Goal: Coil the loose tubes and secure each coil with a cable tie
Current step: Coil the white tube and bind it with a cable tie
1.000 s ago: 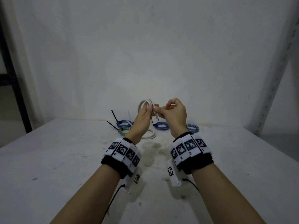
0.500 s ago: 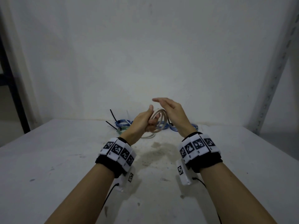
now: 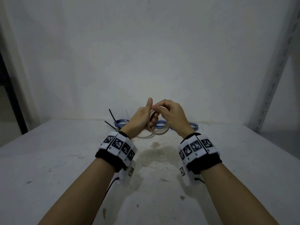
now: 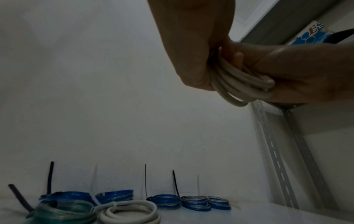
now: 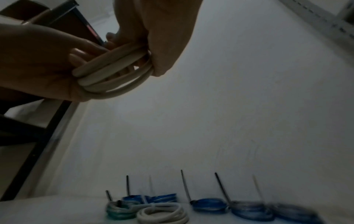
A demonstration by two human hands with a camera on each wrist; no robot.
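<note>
A white tube coil [image 3: 159,132] of several loops hangs above the table, held between both hands. My left hand [image 3: 150,120] grips its left side with the fingers curled through the loops and the thumb pointing up. My right hand [image 3: 162,109] curls over the coil's top right side. In the left wrist view the coil [image 4: 239,89] runs from my left palm [image 4: 191,53] into the right hand [image 4: 296,75]. Seen from the right wrist, the loops [image 5: 114,75] lie stacked between the right hand [image 5: 162,37] and the left hand [image 5: 38,60]. I see no cable tie on this coil.
Tied coils stand in a row at the back of the white table [image 3: 65,159]: a white one [image 4: 128,212], a green one [image 4: 61,210] and several blue ones [image 4: 166,201], with tie tails sticking up. A metal shelf upright [image 3: 272,78] rises at the right.
The coil tipped from upright and dropped lower. My right hand opened off it half a second ago and now curls round it again. My left thumb has lifted.
</note>
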